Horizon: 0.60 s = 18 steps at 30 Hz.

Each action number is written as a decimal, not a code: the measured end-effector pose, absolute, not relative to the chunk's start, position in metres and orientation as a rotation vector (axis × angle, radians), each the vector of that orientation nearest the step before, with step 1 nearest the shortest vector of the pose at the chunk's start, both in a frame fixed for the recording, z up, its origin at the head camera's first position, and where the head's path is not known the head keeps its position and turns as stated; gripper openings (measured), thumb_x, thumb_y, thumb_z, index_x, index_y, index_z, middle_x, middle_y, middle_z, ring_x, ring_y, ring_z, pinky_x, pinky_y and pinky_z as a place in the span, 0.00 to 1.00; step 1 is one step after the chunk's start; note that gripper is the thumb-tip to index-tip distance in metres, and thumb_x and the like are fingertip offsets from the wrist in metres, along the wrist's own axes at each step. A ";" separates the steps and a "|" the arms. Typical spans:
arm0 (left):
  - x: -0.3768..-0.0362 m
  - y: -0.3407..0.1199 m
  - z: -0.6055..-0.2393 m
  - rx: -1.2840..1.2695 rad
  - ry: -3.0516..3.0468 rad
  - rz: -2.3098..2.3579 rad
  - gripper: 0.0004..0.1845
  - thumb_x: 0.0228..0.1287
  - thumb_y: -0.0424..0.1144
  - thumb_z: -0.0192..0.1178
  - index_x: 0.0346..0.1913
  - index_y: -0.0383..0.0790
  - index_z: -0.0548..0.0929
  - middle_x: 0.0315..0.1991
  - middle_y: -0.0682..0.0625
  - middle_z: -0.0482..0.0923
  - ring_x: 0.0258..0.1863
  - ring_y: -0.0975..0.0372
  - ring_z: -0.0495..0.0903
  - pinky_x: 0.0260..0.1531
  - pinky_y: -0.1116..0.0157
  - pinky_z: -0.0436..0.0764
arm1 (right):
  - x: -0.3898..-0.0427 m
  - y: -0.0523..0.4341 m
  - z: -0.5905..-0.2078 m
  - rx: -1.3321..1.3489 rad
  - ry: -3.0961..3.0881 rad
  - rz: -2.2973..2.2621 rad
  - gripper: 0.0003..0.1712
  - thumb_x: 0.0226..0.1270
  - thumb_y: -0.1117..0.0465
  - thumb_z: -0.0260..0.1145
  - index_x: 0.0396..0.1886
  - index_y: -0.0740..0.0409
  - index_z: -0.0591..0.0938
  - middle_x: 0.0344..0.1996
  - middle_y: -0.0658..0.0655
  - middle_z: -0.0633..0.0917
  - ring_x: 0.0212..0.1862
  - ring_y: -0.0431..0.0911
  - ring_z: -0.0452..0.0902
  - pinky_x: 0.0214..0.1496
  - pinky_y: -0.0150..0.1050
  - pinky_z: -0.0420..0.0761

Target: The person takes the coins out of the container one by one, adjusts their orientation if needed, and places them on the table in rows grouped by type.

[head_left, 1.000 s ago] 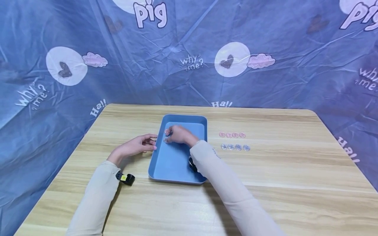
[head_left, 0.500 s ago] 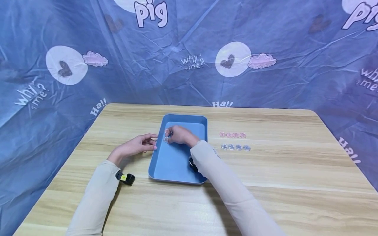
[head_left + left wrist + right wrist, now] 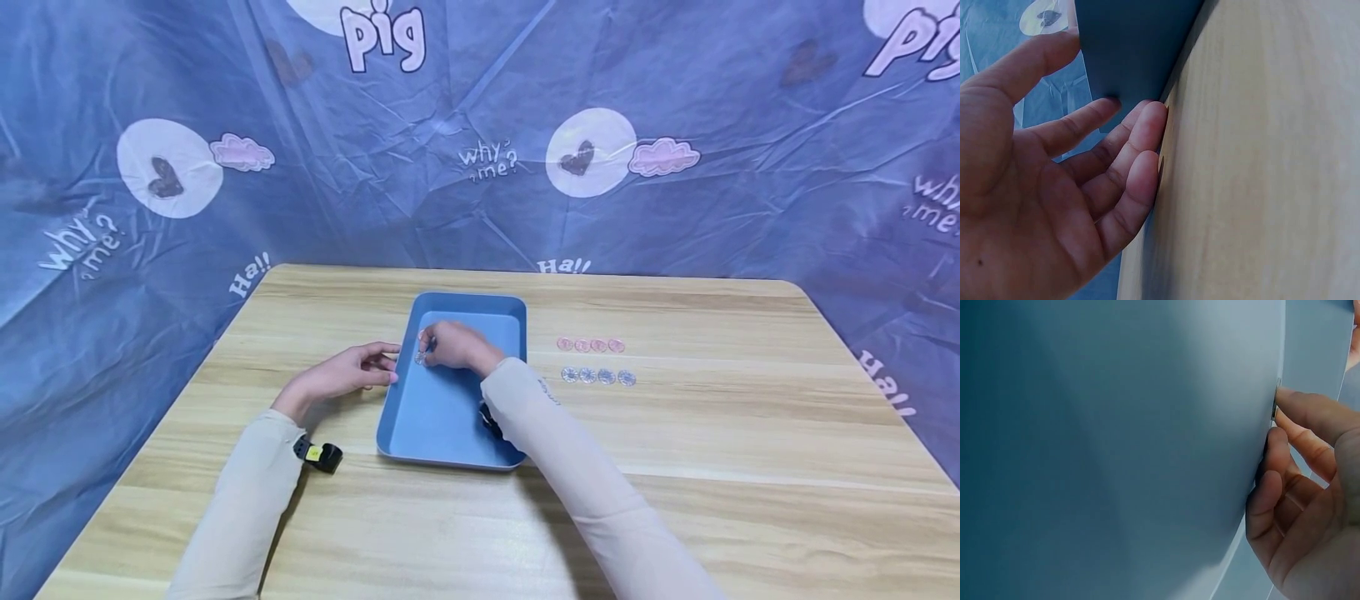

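A blue rectangular tray [image 3: 450, 417] lies on the wooden table. My right hand [image 3: 459, 345] reaches down inside it, near the left wall. Its thumb and index finger pinch the edges of a small clear coin-like disc [image 3: 419, 358], flat on the tray floor; in the right wrist view the disc [image 3: 1276, 407] appears edge-on. A pink disc [image 3: 422, 336] lies just behind, partly covered by my fingers. Outside the tray, my left hand [image 3: 341, 372] touches its left wall with thumb and fingertips. The left wrist view shows the fingers [image 3: 1141, 178] relaxed along the tray's side.
Right of the tray, a row of several pink discs [image 3: 590, 344] lies behind a row of several clear discs [image 3: 597, 376]. A printed blue cloth [image 3: 480, 208] hangs beyond the table's back edge. The wooden table [image 3: 750, 433] extends widely to the right.
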<state>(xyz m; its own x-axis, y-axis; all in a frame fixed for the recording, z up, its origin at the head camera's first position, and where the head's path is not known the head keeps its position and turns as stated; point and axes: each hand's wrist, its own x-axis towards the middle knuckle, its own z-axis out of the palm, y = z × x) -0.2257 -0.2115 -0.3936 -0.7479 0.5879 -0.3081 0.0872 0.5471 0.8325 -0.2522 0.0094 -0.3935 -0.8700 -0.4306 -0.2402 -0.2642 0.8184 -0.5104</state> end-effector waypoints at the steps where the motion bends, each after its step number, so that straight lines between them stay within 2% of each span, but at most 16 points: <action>1: -0.226 -0.211 -0.394 0.545 2.214 1.147 0.35 0.69 0.42 0.58 0.72 0.32 0.59 0.57 0.34 0.74 0.46 0.59 0.77 0.39 0.65 0.76 | -0.252 0.009 -0.393 -0.532 2.659 -0.657 0.05 0.64 0.57 0.68 0.39 0.48 0.83 0.44 0.49 0.83 0.37 0.43 0.74 0.39 0.34 0.72; 5: -0.225 -0.211 -0.394 0.542 2.222 1.144 0.34 0.69 0.42 0.58 0.72 0.32 0.60 0.56 0.35 0.74 0.45 0.60 0.76 0.38 0.65 0.76 | -0.251 0.008 -0.391 -0.577 2.670 -0.570 0.04 0.65 0.54 0.66 0.34 0.46 0.80 0.35 0.47 0.81 0.35 0.42 0.73 0.37 0.35 0.71; 9: -0.225 -0.212 -0.394 0.540 2.232 1.133 0.34 0.69 0.43 0.58 0.72 0.32 0.60 0.57 0.35 0.74 0.47 0.58 0.76 0.40 0.64 0.76 | -0.250 0.007 -0.389 -0.622 2.675 -0.467 0.13 0.65 0.54 0.64 0.23 0.46 0.72 0.25 0.46 0.70 0.29 0.42 0.67 0.33 0.35 0.66; 12: -0.225 -0.212 -0.394 0.544 2.235 1.130 0.33 0.69 0.43 0.58 0.72 0.32 0.60 0.57 0.35 0.74 0.48 0.56 0.76 0.41 0.64 0.76 | -0.250 0.006 -0.388 -0.636 2.681 -0.399 0.17 0.63 0.55 0.64 0.20 0.46 0.67 0.23 0.47 0.65 0.27 0.42 0.63 0.32 0.36 0.64; 15: -0.226 -0.212 -0.395 0.544 2.236 1.126 0.33 0.69 0.43 0.57 0.72 0.33 0.60 0.57 0.35 0.74 0.49 0.56 0.76 0.41 0.63 0.76 | -0.250 0.005 -0.389 -0.637 2.683 -0.345 0.12 0.63 0.53 0.64 0.23 0.46 0.71 0.25 0.47 0.69 0.29 0.42 0.66 0.33 0.36 0.66; 18: -0.227 -0.212 -0.396 0.545 2.238 1.121 0.33 0.69 0.43 0.57 0.72 0.33 0.61 0.57 0.35 0.74 0.48 0.56 0.76 0.41 0.63 0.76 | -0.250 0.004 -0.389 -0.633 2.680 -0.307 0.07 0.64 0.50 0.64 0.34 0.46 0.77 0.32 0.46 0.76 0.34 0.42 0.71 0.37 0.37 0.70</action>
<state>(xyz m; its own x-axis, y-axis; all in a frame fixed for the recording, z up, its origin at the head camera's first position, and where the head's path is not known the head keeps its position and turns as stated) -0.2266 -0.2118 -0.3955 -0.7534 0.5812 -0.3076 0.1020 0.5654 0.8185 -0.2496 0.0044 -0.3885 -0.8315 -0.4667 -0.3013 -0.3865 0.8756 -0.2899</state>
